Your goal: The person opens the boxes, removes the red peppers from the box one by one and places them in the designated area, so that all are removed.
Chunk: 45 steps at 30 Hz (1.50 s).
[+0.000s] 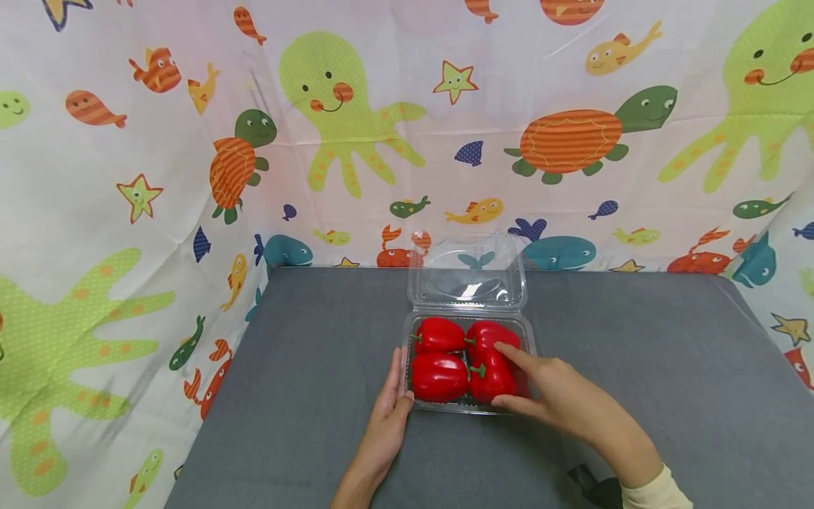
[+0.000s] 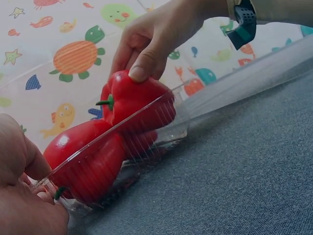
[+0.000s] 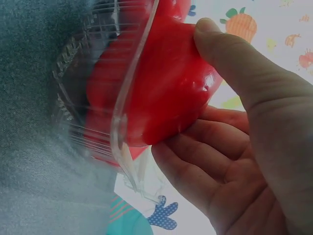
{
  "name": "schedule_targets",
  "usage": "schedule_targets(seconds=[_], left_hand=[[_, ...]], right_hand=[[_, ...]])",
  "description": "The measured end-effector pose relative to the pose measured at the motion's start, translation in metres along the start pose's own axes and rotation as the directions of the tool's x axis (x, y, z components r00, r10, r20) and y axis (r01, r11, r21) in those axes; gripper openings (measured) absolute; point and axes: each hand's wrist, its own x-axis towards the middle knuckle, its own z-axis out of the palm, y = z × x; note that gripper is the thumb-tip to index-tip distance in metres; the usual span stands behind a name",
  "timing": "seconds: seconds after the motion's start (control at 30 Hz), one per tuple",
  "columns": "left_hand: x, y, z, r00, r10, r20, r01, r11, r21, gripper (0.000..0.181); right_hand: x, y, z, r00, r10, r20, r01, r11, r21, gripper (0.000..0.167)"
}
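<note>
A clear plastic clamshell container (image 1: 445, 407) lies on the grey cloth, with several red bell peppers in its base. My right hand (image 1: 559, 389) holds the front-right bell pepper (image 1: 492, 378), thumb on the near side and fingers on the far side. In the right wrist view that pepper (image 3: 166, 88) sits between thumb and fingers, partly behind the container wall. My left hand (image 1: 386, 410) grips the container's left side near the front corner. Beside it, the front-left pepper (image 1: 439, 377) lies with its green stem toward the hand in the left wrist view.
The container's lid (image 1: 467, 279) stands open at the back, near the printed curtain (image 1: 381, 141). Grey cloth (image 1: 305, 367) covers the table on both sides. A dark band (image 2: 244, 24) circles the right wrist.
</note>
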Motion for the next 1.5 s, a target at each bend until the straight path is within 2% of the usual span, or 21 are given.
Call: schedule_targets(seconds=[0.27,0.57,0.9,1.5], left_hand=[[0.001,0.0,-0.001,1.0,0.004,-0.001,-0.004,1.0,0.003,0.074],[0.001,0.001,0.0,1.0,-0.024,-0.008,0.024,1.0,0.012,0.075],[0.0,0.001,0.0,1.0,-0.006,-0.002,0.006,1.0,0.013,0.074],[0.0,0.003,0.001,0.999,-0.045,-0.019,0.045,0.999,-0.002,0.075]], right_hand=[[-0.002,-0.002,-0.005,0.999,0.049,-0.011,-0.049,0.999,0.005,0.087],[-0.005,-0.003,-0.009,0.996,0.085,-0.012,-0.085,0.996,0.012,0.089],[-0.008,0.0,-0.017,0.997,0.056,-0.059,-0.054,0.998,0.027,0.088],[-0.012,0.005,-0.03,0.988,0.057,-0.145,-0.068,0.995,-0.078,0.096]])
